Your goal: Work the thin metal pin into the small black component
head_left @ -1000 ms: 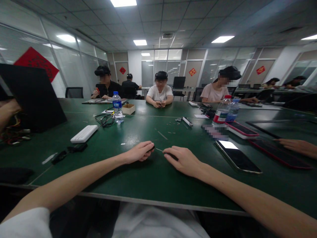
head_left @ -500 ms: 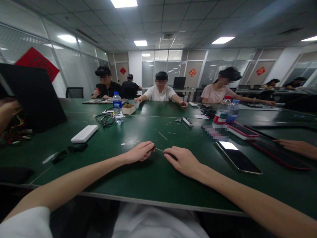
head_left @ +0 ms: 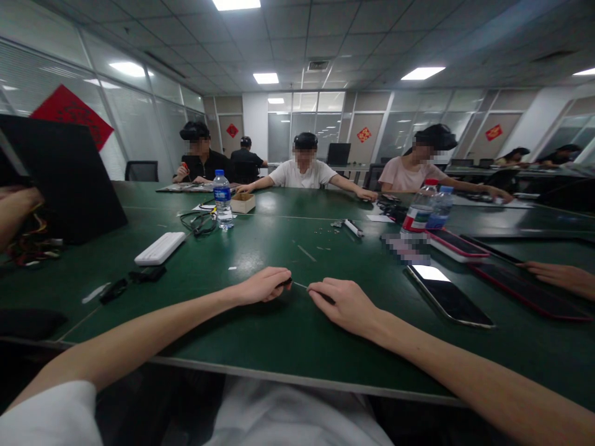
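Note:
Over the green table, my left hand (head_left: 266, 285) is closed around the dark, partly red handle of what looks like a small screwdriver (head_left: 300, 285). Its thin metal shaft points right, toward my right hand (head_left: 344, 303). The fingers of that hand are bent and pinched at the shaft's far end, around a small dark item (head_left: 328, 298) mostly covered by them. What that item is, I cannot make out. Both hands are low, close to the tabletop (head_left: 260, 347).
A phone (head_left: 450, 294) lies right of my right hand, with bottles (head_left: 421, 207) behind it. Left are a white power strip or box (head_left: 160, 249), a water bottle (head_left: 223, 201), cables (head_left: 199, 223) and a small box (head_left: 243, 203). Small metal bits lie ahead. Co-workers sit around the table.
My hands hold nearly the same pose, with the shaft still between them. The person opposite has moved both hands further to their sides. The view has shifted slightly.

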`<state>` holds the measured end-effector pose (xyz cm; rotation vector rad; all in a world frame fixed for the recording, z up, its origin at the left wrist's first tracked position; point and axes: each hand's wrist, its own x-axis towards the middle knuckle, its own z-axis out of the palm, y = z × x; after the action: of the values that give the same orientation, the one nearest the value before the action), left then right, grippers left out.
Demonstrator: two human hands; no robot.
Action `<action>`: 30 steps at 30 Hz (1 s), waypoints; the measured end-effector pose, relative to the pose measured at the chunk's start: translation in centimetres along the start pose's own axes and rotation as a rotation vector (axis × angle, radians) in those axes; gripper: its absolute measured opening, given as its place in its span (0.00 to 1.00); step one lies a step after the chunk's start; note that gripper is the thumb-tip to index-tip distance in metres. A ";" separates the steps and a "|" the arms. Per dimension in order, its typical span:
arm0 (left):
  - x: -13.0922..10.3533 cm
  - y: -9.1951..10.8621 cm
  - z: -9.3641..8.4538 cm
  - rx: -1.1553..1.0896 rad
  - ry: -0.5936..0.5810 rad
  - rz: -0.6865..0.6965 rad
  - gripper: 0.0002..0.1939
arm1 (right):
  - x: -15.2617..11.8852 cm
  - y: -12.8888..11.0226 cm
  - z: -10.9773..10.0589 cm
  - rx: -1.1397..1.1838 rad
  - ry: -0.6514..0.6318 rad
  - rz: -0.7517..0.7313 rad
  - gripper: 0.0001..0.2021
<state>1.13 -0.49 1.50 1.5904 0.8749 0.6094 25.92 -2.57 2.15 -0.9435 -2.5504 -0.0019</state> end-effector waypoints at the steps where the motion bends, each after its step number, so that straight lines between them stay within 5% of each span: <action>1: 0.0 0.0 -0.1 0.011 -0.011 0.004 0.20 | 0.0 0.0 0.0 0.000 -0.002 -0.007 0.16; 10: -0.1 -0.2 -0.2 0.146 -0.017 0.060 0.23 | -0.1 -0.4 -0.2 -0.036 -0.003 -0.032 0.15; 18: 0.0 -0.5 1.0 0.118 0.137 0.123 0.22 | 0.1 -1.9 -0.1 -0.117 -0.011 0.137 0.16; 30: 0.5 -0.9 0.8 0.187 0.196 0.131 0.20 | 0.1 -2.1 0.2 -0.101 -0.031 0.155 0.16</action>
<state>1.82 -0.53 0.38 1.7883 1.0024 0.8060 24.44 -4.11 2.29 -1.1867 -2.5187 -0.0725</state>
